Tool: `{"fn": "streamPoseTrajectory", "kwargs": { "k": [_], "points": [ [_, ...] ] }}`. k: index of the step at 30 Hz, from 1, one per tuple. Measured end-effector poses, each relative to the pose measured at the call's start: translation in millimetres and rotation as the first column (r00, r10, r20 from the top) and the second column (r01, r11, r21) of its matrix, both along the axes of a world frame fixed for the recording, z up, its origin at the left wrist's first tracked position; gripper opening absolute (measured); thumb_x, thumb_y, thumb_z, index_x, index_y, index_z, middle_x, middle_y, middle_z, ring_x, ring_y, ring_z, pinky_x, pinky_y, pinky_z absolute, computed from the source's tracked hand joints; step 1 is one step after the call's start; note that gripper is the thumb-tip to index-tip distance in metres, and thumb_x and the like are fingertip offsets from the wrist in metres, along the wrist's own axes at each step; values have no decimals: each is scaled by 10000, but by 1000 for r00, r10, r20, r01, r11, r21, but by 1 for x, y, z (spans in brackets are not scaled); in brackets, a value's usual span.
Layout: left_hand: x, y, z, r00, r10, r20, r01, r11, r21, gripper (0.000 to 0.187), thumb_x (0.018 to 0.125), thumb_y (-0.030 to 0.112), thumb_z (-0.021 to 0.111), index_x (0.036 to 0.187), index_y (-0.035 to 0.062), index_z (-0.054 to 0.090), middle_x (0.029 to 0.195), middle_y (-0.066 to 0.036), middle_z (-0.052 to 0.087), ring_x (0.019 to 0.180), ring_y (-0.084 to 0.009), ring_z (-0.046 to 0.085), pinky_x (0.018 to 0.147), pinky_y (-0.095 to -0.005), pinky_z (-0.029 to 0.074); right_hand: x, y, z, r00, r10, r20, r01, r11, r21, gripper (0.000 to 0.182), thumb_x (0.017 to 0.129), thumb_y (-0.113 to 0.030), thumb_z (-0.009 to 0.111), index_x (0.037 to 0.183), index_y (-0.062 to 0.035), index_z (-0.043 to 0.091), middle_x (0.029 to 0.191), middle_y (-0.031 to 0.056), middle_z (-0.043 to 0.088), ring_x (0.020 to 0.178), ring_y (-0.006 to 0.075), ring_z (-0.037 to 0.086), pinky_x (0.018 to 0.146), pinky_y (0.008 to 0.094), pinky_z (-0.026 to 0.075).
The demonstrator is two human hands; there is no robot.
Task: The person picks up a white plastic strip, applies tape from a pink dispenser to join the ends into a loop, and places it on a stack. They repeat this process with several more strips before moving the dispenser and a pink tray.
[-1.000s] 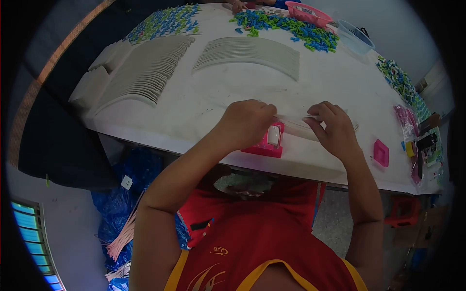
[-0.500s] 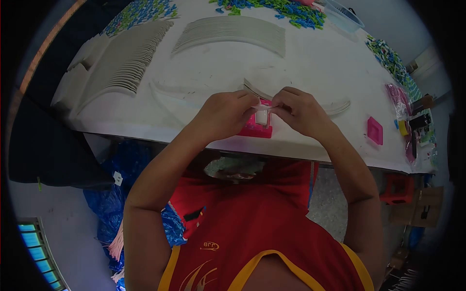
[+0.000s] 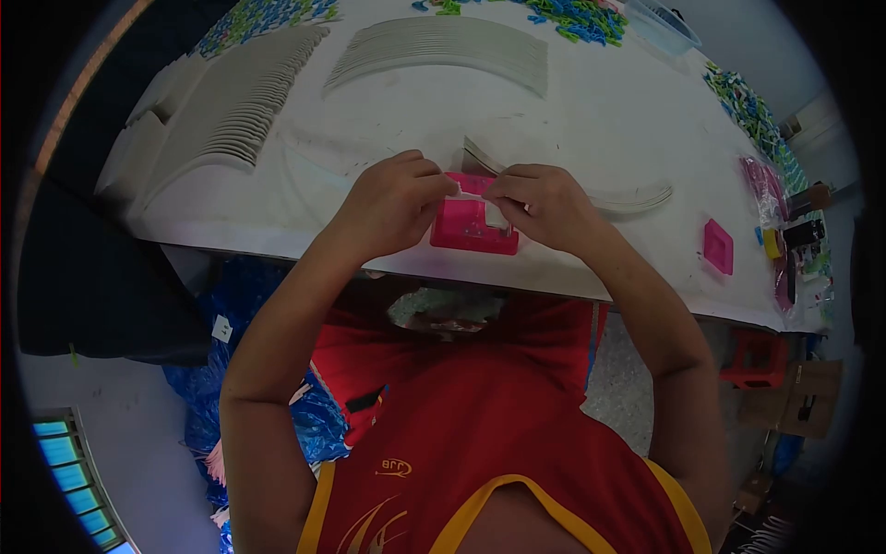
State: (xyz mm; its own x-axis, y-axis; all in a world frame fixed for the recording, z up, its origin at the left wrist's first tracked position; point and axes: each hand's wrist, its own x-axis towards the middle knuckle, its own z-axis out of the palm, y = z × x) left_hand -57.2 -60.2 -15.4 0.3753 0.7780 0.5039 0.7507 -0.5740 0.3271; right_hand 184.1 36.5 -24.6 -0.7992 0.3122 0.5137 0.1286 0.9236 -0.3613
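Note:
A pink plastic tray (image 3: 452, 235) lies near the table's front edge, between and below my hands. Inside its right part sits a small white block (image 3: 496, 217), partly covered by my right fingers. My left hand (image 3: 392, 205) pinches one end of a thin whitish strip (image 3: 470, 196) above the tray. At the other end, my right hand (image 3: 546, 205) has thumb and fingertips closed on it. Just behind my right hand, thin curved grey-white strips (image 3: 635, 201) lie on the table and pass partly behind it.
A fanned row of grey curved strips (image 3: 226, 111) covers the left side, with another curved stack (image 3: 443, 46) at the back. Blue and green clips (image 3: 581, 20) are heaped behind. To the right lie a small pink dish (image 3: 717, 246) and a plastic-wrapped pink pack (image 3: 764, 189).
My left hand has moved left, away from my right hand, uncovering more of the pink tray. My right hand has shifted slightly left. The whitish strip now spans a wider gap.

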Motion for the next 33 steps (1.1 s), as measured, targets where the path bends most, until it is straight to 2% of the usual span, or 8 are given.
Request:
{"fn": "streamPoseTrajectory", "kwargs": {
  "k": [5,8,11,23,29,32,33],
  "points": [
    [-2,2,-2,1000,12,1,-12,1000,-2,202,745,-45,711,921,52,726,882,-85,693,853,-289,655,718,-398,540,0,0,-5,999,-5,-39,4,1000,-21,137,810,21,682,928,-38,721,878,92,714,767,267,693,676,368,569],
    [6,4,-5,1000,12,9,-12,1000,4,211,732,-39,711,920,55,727,869,-86,687,833,-288,654,705,-397,541,9,1,-2,1000,-27,-6,27,999,-37,143,811,27,685,932,-35,729,877,95,714,749,263,691,658,360,567],
    [15,10,-13,999,-15,38,14,1000,24,220,724,-10,694,917,84,745,868,-71,697,838,-276,662,707,-403,552,22,2,0,998,-60,31,62,996,-58,132,810,-24,696,927,-55,747,863,85,717,757,273,693,668,371,570],
    [22,14,-16,998,-47,37,46,999,29,255,700,-29,717,936,65,732,874,-80,686,828,-269,663,686,-382,547,37,0,1,995,-95,32,98,989,-113,117,825,-27,704,931,-51,747,878,75,720,727,259,690,646,355,565],
    [27,16,-19,997,-52,53,50,998,46,242,701,-16,710,920,80,750,874,-63,705,828,-263,668,697,-385,558,89,4,11,978,-173,113,189,970,-154,141,822,26,699,948,-27,729,879,93,712,696,255,677,623,341,545],
    [27,18,-21,993,-85,76,81,995,59,268,687,-44,718,932,66,725,885,-81,689,823,-267,663,683,-376,549,135,2,17,951,-258,173,281,951,-127,132,842,49,685,959,-6,713,874,97,697,687,232,668,614,324,527],
    [27,19,-22,993,-84,77,80,995,57,268,687,-44,718,932,66,725,885,-81,689,823,-267,663,683,-376,549,154,0,18,916,-347,201,381,910,-165,127,856,52,680,968,0,707,872,94,687,687,205,660,622,312,521]
  ]
}}
